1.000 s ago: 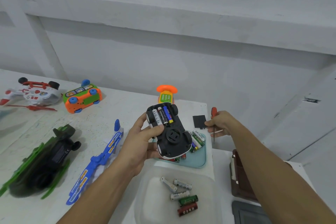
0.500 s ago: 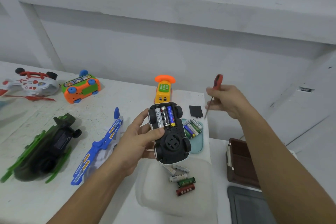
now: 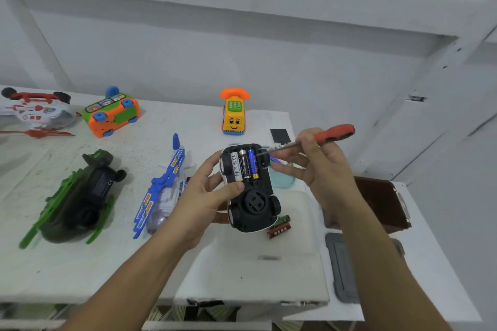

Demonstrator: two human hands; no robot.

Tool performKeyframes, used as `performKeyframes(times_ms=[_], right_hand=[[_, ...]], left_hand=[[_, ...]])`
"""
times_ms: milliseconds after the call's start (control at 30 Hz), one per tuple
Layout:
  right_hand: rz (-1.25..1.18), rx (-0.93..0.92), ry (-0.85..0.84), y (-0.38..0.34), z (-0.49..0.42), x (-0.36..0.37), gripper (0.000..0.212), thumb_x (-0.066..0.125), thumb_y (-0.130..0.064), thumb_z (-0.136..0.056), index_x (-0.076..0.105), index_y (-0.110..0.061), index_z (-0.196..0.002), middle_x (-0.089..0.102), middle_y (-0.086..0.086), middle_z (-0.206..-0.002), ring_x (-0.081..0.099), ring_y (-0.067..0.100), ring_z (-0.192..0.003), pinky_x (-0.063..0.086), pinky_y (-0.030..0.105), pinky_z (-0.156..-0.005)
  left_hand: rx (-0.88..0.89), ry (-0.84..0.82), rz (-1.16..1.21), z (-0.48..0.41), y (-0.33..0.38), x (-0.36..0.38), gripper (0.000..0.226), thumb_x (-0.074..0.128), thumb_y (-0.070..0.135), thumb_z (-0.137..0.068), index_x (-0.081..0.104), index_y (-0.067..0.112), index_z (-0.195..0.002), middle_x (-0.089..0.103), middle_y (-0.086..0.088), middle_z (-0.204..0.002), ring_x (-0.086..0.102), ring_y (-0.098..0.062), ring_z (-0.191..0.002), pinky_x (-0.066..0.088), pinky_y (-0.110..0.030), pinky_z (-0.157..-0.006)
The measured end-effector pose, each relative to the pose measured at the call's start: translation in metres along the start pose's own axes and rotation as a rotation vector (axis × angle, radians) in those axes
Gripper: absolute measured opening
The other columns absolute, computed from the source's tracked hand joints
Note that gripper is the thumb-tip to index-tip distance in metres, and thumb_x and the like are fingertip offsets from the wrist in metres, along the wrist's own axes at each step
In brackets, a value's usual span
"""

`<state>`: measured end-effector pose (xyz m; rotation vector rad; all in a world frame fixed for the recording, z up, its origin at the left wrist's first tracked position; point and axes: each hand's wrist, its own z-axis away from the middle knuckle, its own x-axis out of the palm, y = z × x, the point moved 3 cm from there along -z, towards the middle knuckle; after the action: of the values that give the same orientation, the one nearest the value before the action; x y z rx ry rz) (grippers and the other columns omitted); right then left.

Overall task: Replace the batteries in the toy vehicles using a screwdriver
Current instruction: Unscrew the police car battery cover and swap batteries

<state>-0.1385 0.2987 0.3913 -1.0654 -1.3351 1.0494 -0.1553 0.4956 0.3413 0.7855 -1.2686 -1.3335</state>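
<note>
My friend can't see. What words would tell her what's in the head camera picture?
A left hand holds an upturned toy car with three batteries in its open compartment, while the right hand points a red-handled screwdriver at them. Other toy vehicles lie on the white table.

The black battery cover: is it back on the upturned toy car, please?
No, the flat black battery cover lies on the white table, and the upturned black toy car shows three batteries.
</note>
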Motion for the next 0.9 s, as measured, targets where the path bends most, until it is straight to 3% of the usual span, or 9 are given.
performKeyframes(times_ms=[133, 233, 333, 433, 500, 667, 800, 900], right_hand=[[-0.014, -0.038, 0.041, 0.013, 0.030, 0.006, 0.023, 0.049, -0.035, -0.090, 0.047, -0.012, -0.090, 0.068, 0.012, -0.078, 0.068, 0.041, -0.100, 0.058, 0.046, -0.082], [-0.011, -0.077, 0.089, 0.022, 0.048, 0.008, 0.026, 0.059, -0.047, -0.085, 0.054, -0.022, -0.087, 0.064, 0.011, -0.083, 0.065, 0.045, -0.102, 0.057, 0.043, -0.083], [0.034, -0.138, 0.094, 0.026, 0.062, 0.010, 0.032, 0.064, -0.058, -0.081, 0.056, -0.027, -0.087, 0.067, 0.005, -0.082, 0.067, 0.039, -0.102, 0.057, 0.039, -0.085], [0.060, -0.146, 0.104, 0.027, 0.073, 0.011, 0.044, 0.064, -0.060, -0.081, 0.052, -0.018, -0.091, 0.068, 0.008, -0.078, 0.068, 0.033, -0.104, 0.057, 0.037, -0.086], [0.085, -0.152, 0.115, 0.025, 0.079, 0.013, 0.039, 0.061, -0.057, -0.086, 0.052, -0.019, -0.090, 0.068, 0.009, -0.079, 0.069, 0.031, -0.105, 0.057, 0.038, -0.088], [0.188, -0.159, 0.139, 0.023, 0.086, 0.015, 0.020, 0.047, -0.026, -0.095, 0.049, -0.006, -0.095, 0.068, 0.010, -0.080, 0.070, 0.026, -0.102, 0.056, 0.043, -0.092], [0.300, -0.188, 0.121, 0.027, 0.091, 0.017, 0.016, 0.054, -0.030, -0.097, 0.055, -0.013, -0.097, 0.072, 0.011, -0.097, 0.071, 0.025, -0.100, 0.056, 0.040, -0.092], [0.396, -0.249, 0.116, 0.030, 0.095, 0.017, 0.023, 0.056, -0.037, -0.095, 0.058, -0.014, -0.099, 0.068, 0.007, -0.098, 0.070, 0.026, -0.099, 0.056, 0.047, -0.089]], left_hand=[[-0.016, 0.005, 0.043, 0.009, -0.001, -0.003, 0.056, 0.065, 0.008, -0.088, 0.050, 0.038, -0.132, 0.072, 0.000, -0.112, 0.072, -0.026, -0.076, 0.055, -0.036, -0.056], [-0.026, -0.015, 0.046, 0.015, -0.004, -0.004, 0.053, 0.064, 0.008, -0.089, 0.051, 0.038, -0.131, 0.074, 0.001, -0.108, 0.071, -0.026, -0.074, 0.055, -0.036, -0.055], [-0.041, -0.037, 0.060, 0.020, -0.006, -0.002, 0.051, 0.063, 0.007, -0.090, 0.053, 0.036, -0.130, 0.074, 0.000, -0.105, 0.070, -0.027, -0.072, 0.056, -0.038, -0.056], [-0.058, -0.057, 0.071, 0.024, -0.008, 0.000, 0.047, 0.062, 0.006, -0.090, 0.055, 0.035, -0.127, 0.075, -0.003, -0.103, 0.070, -0.029, -0.072, 0.057, -0.038, -0.056], [-0.067, -0.071, 0.078, 0.027, -0.009, 0.001, 0.046, 0.062, 0.007, -0.091, 0.056, 0.033, -0.128, 0.074, -0.004, -0.103, 0.071, -0.031, -0.073, 0.057, -0.038, -0.056], [-0.090, -0.078, 0.090, 0.029, -0.012, 0.000, 0.052, 0.064, 0.009, -0.089, 0.053, 0.032, -0.134, 0.074, -0.006, -0.107, 0.072, -0.032, -0.075, 0.057, -0.039, -0.056], [-0.101, -0.078, 0.102, 0.030, -0.013, -0.002, 0.052, 0.065, 0.011, -0.089, 0.052, 0.032, -0.135, 0.073, -0.007, -0.107, 0.072, -0.032, -0.073, 0.056, -0.037, -0.054], [-0.111, -0.083, 0.115, 0.031, -0.014, -0.001, 0.049, 0.064, 0.011, -0.090, 0.054, 0.031, -0.133, 0.074, -0.007, -0.105, 0.072, -0.030, -0.070, 0.055, -0.034, -0.053]])
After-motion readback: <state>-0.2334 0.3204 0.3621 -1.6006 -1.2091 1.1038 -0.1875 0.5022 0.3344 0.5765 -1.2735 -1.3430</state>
